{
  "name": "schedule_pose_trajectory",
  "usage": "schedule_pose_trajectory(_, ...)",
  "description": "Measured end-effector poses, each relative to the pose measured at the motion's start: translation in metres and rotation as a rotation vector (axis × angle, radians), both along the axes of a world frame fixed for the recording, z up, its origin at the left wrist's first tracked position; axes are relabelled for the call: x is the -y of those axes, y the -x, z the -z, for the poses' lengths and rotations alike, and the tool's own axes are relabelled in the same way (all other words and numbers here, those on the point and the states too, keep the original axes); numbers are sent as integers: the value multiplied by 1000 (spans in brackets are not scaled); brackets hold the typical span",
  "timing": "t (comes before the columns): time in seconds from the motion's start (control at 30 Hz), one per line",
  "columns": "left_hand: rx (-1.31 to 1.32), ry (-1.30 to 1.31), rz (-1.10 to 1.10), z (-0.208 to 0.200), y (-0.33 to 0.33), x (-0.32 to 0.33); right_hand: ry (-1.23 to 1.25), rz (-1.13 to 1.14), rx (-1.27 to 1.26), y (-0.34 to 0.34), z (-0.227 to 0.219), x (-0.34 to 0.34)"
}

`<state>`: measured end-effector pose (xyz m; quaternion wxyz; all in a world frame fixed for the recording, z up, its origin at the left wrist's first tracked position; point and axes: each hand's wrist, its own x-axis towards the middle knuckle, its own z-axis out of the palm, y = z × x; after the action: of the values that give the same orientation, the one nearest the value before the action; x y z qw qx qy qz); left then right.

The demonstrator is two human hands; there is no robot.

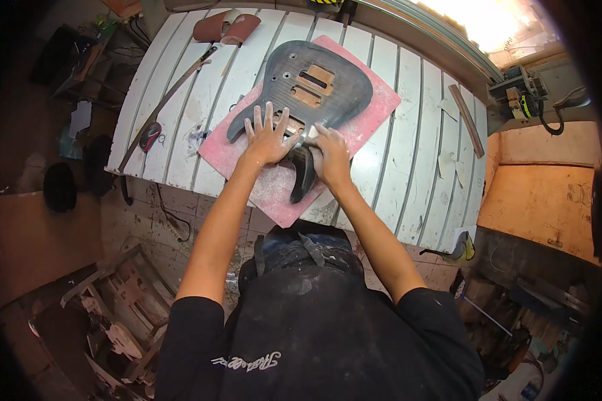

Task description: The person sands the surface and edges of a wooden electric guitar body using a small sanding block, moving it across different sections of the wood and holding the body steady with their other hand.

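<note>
A dark grey electric guitar body [344, 87] lies flat on a dusty pink pad [381, 100], with bare-wood pickup cavities in its face. My left hand [269, 139] is spread flat on the body near the horns, fingers stretched and whitened with dust. Close beside it, my right hand [332, 154] is closed at the cutaway next to the lower horn [304, 175]. Its fingers pinch a small pale piece [312, 131], mostly hidden, whose kind I cannot make out.
The white slatted table [408, 154] carries curled brown sandpaper [226, 28] at the back left. A long thin strip [164, 103] and a red-black tape measure [150, 136] lie left. A wooden stick [466, 120] is at the right, and wooden frames [124, 307] stand on the floor.
</note>
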<state>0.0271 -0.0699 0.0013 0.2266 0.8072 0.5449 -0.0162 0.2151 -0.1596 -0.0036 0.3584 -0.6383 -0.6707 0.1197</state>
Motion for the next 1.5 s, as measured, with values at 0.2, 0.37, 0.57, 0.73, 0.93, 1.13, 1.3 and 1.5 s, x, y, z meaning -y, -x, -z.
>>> schedule_pose_trajectory(0.2,-23,14,-14,-1,8,-2,78,-136,31,8,-6,60)
schedule_pose_trajectory(0.37,-38,18,2,-1,1,-2,-9,14,16,-5,-1,-14)
schedule_pose_trajectory(0.57,-37,32,-27,1,6,0,74,-92,75,2,-10,52)
schedule_pose_trajectory(0.73,-24,5,-4,2,2,-1,44,1,-7,-17,-6,-18)
schedule_pose_trajectory(0.93,-44,28,-18,0,4,3,118,-105,106,-6,-10,48)
schedule_pose_trajectory(1.13,-42,9,3,0,-2,-2,36,53,36,-20,-6,-27)
schedule_pose_trajectory(1.3,-57,50,-26,-3,6,-1,133,-73,69,-5,-1,29)
schedule_pose_trajectory(1.5,-35,15,8,2,-1,-2,10,45,64,-23,-9,-34)
